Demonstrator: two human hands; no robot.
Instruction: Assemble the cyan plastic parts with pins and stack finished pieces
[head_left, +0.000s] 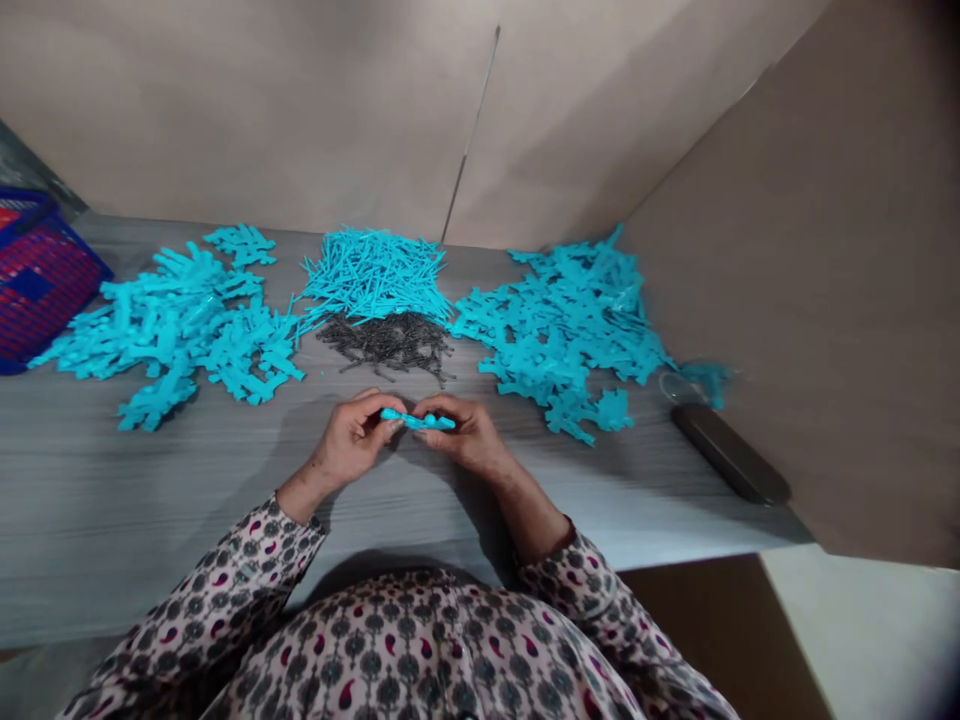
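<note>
Close in front of my body, my left hand (357,432) and my right hand (466,434) pinch a small turquoise plastic piece (421,420) between thumbs and fingers. Its exact kind is too small to make out. Just beyond the hands lies a heap of thin dark pieces (390,342). Behind that is a heap of thin turquoise sticks (379,275). Flat, irregular turquoise plastic parts (566,330) are piled to the right, and chunkier turquoise parts (176,320) spread out on the left.
A blue mesh basket (45,285) with something red showing through stands at the far left. On the right lies a dark oblong case (727,455) beside a clear round item (677,388). The grey table (225,520) meets a wall at the back and a brown panel (832,300) on the right.
</note>
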